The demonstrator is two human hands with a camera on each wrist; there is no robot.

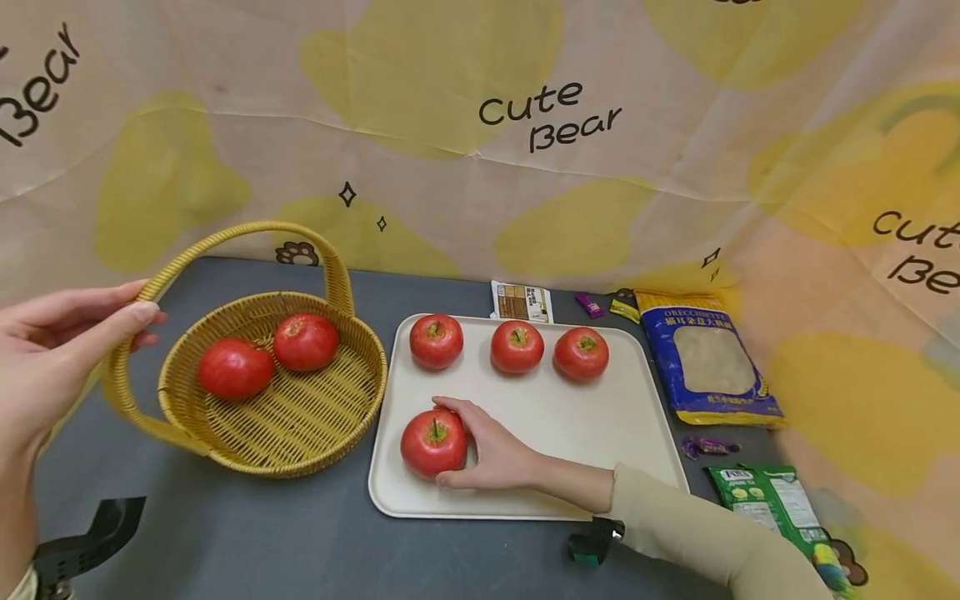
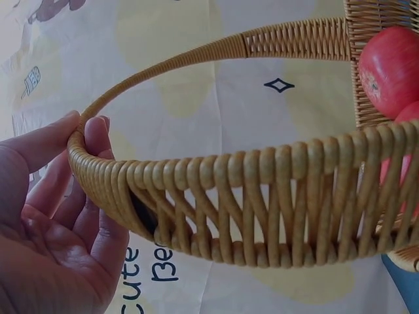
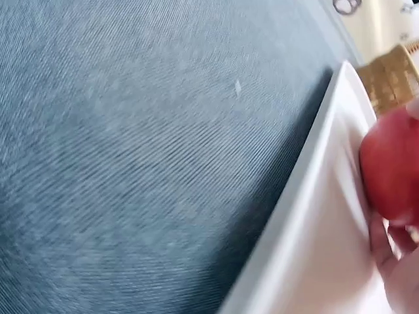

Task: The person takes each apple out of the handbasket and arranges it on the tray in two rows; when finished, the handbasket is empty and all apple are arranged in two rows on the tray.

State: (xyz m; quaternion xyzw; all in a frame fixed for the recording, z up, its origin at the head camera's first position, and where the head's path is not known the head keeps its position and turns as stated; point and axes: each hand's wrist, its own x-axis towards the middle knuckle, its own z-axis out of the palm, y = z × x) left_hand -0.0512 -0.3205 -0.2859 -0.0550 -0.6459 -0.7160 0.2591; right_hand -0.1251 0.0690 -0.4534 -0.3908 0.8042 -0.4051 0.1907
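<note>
My left hand (image 1: 56, 354) pinches the arched handle (image 2: 177, 65) of a yellow woven basket (image 1: 300, 458) between thumb and fingers. The basket tilts a little, and inside lie two red apples, one on the left (image 1: 236, 369) and another (image 1: 305, 342) beside it. To its right is a white rectangular tray (image 1: 570, 425). My right hand (image 1: 498, 450) curls round a red apple (image 1: 432, 443) at the tray's front left corner, thumb on the near side and fingers behind. In the right wrist view this apple (image 3: 393, 167) shows close to the tray's rim, partly cut off.
Three more apples line the tray's back: left (image 1: 437, 342), middle (image 1: 517, 347) and right (image 1: 581, 354). Behind it lies a small white packet (image 1: 522, 302). Rightward are a blue pasta bag (image 1: 708, 358), a purple candy (image 1: 710, 447) and a green snack bag (image 1: 772, 504). A printed cloth (image 1: 420, 100) hangs behind.
</note>
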